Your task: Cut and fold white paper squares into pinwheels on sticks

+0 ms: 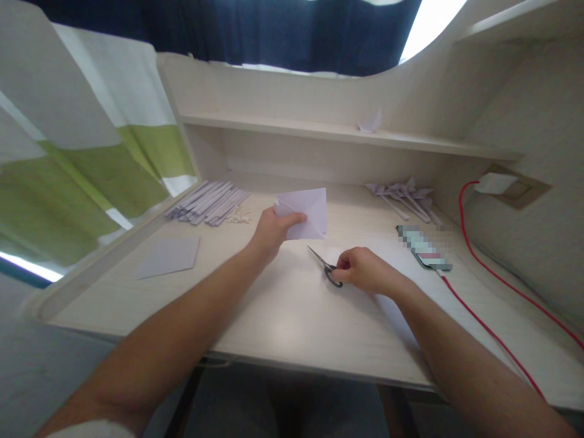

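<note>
Desk: left hand lifts paper, right hand grips scissors.

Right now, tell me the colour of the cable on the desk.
Red; the cable shows best in the head view.

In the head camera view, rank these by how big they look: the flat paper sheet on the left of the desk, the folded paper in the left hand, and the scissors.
1. Flat paper sheet and folded paper: look about alike, so unranked.
2. Scissors, gripped by the right hand: clearly smallest.
</note>
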`<state>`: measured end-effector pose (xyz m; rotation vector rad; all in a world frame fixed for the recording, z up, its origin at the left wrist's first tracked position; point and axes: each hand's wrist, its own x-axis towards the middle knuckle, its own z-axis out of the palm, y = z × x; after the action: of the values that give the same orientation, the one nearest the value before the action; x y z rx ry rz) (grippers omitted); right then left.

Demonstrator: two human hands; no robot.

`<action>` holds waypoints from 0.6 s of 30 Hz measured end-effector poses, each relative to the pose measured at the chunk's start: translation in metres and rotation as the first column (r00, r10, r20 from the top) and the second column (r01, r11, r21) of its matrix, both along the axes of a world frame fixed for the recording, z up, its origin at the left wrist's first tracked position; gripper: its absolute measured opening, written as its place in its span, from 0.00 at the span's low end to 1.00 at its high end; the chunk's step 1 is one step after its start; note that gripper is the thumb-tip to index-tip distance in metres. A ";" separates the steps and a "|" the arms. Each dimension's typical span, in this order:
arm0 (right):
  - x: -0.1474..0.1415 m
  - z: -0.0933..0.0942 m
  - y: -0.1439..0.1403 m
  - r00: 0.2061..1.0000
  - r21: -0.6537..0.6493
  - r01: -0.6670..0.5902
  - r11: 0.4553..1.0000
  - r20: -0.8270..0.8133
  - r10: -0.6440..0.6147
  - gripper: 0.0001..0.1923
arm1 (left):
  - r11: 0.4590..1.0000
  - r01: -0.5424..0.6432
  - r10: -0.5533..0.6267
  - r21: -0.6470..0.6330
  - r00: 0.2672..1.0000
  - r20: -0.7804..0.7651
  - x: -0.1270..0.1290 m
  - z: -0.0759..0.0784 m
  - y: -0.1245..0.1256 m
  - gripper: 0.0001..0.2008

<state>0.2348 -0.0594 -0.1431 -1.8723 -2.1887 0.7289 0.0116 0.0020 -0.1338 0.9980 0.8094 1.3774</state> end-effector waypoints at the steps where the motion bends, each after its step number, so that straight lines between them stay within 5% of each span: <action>1: 0.001 0.000 0.000 1.000 -0.001 0.005 1.000 -0.019 -0.005 0.09 | 1.000 -0.003 0.003 0.001 1.000 0.002 0.000 0.000 0.000 0.20; 12: 0.006 -0.008 0.014 0.911 -0.202 0.022 0.979 -0.398 -0.102 0.06 | 0.999 0.031 -0.031 -0.030 0.999 0.022 -0.006 0.007 -0.001 0.22; 18: 0.006 -0.011 0.017 0.895 -0.230 0.066 0.971 -0.417 -0.160 0.11 | 1.000 0.018 -0.018 -0.005 0.999 0.030 -0.008 0.008 0.002 0.22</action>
<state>0.2410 -0.0428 -0.1543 -1.6979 -1.7645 1.2570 0.0033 0.0035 -0.1259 0.9759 0.7801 1.3711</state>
